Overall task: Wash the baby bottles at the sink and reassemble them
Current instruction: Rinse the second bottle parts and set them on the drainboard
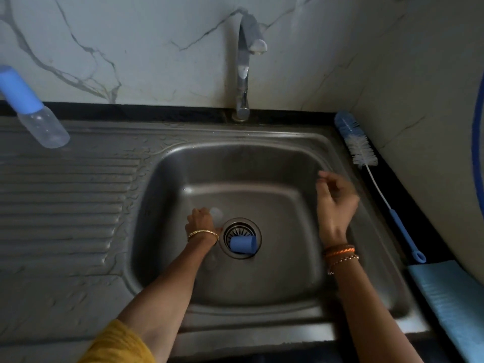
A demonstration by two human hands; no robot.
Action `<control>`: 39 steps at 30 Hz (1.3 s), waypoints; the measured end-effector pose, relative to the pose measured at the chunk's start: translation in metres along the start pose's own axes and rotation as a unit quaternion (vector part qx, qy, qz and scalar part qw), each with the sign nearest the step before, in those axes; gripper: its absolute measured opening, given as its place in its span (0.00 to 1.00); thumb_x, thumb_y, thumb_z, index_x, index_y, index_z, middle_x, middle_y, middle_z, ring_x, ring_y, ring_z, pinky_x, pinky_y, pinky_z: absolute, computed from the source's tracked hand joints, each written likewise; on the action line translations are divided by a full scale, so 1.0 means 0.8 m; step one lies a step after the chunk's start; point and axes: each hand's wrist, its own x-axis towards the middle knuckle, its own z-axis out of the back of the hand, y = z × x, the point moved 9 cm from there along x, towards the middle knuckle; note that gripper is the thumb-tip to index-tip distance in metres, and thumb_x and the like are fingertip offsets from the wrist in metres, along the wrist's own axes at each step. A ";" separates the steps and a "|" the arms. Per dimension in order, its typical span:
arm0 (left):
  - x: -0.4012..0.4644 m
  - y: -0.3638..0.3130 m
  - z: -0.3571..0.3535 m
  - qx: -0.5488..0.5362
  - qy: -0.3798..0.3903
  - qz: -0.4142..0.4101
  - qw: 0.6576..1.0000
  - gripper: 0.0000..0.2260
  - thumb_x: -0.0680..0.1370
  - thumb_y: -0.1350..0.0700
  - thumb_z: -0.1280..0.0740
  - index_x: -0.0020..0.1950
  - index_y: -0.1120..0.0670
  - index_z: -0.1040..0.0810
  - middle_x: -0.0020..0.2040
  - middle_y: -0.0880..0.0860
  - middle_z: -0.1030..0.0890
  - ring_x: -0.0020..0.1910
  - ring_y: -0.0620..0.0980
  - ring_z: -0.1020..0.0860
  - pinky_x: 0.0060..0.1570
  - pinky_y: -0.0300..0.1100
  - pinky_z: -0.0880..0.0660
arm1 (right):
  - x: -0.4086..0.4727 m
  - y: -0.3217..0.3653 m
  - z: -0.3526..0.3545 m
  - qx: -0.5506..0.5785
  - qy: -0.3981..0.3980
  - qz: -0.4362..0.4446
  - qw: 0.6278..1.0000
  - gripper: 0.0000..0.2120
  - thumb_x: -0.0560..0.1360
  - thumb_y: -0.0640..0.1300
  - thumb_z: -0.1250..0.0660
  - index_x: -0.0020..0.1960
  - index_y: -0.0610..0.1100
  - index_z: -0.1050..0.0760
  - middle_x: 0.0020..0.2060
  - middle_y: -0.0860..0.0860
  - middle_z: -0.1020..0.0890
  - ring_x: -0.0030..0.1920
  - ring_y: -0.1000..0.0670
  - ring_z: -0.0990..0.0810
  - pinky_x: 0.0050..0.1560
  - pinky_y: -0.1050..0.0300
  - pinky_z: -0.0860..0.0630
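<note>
Left hand low, perhaps gripping

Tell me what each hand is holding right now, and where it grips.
The left hand grips a small clear piece at the basin floor; which part is too blurred to tell. The right hand holds nothing.

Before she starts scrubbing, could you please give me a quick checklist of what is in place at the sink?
1. Bottle brush within reach on the counter right of the sink: ok.
2. Right hand free for the brush: ok.
3. Left hand grips a clear part: ok; which part, cannot tell.
4. Blue cap clear of the drain: not ok, it lies on the strainer.
5. Tap running: not ok.
</note>
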 end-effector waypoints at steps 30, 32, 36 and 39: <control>0.050 -0.088 0.141 -0.426 -0.137 -0.125 0.885 0.30 0.61 0.59 0.21 0.60 0.55 0.27 0.49 0.44 0.26 0.48 0.44 0.27 0.37 0.24 0.31 | 0.083 0.013 -0.342 0.442 0.189 -0.445 0.756 0.05 0.75 0.37 0.35 0.42 0.37 0.28 0.61 0.37 0.26 0.61 0.41 0.26 0.28 0.59 0.22; 0.051 -0.089 0.138 -0.420 -0.137 -0.129 0.888 0.30 0.61 0.58 0.20 0.60 0.55 0.27 0.50 0.45 0.26 0.49 0.44 0.27 0.37 0.24 0.31 | 0.083 0.014 -0.341 0.435 0.189 -0.440 0.763 0.05 0.75 0.37 0.35 0.40 0.38 0.28 0.61 0.38 0.26 0.64 0.40 0.28 0.29 0.59 0.21; 0.052 -0.088 0.136 -0.420 -0.136 -0.124 0.889 0.30 0.61 0.58 0.20 0.60 0.55 0.28 0.50 0.45 0.26 0.49 0.45 0.27 0.38 0.25 0.32 | 0.083 0.017 -0.339 0.442 0.201 -0.424 0.764 0.08 0.76 0.38 0.35 0.39 0.39 0.28 0.40 0.42 0.25 0.65 0.42 0.28 0.30 0.60 0.21; 0.052 -0.088 0.134 -0.418 -0.124 -0.124 0.891 0.30 0.61 0.59 0.20 0.59 0.54 0.27 0.49 0.44 0.26 0.48 0.44 0.27 0.37 0.26 0.32 | 0.083 0.015 -0.338 0.434 0.221 -0.426 0.762 0.07 0.76 0.39 0.35 0.40 0.38 0.28 0.41 0.41 0.26 0.62 0.42 0.26 0.32 0.57 0.20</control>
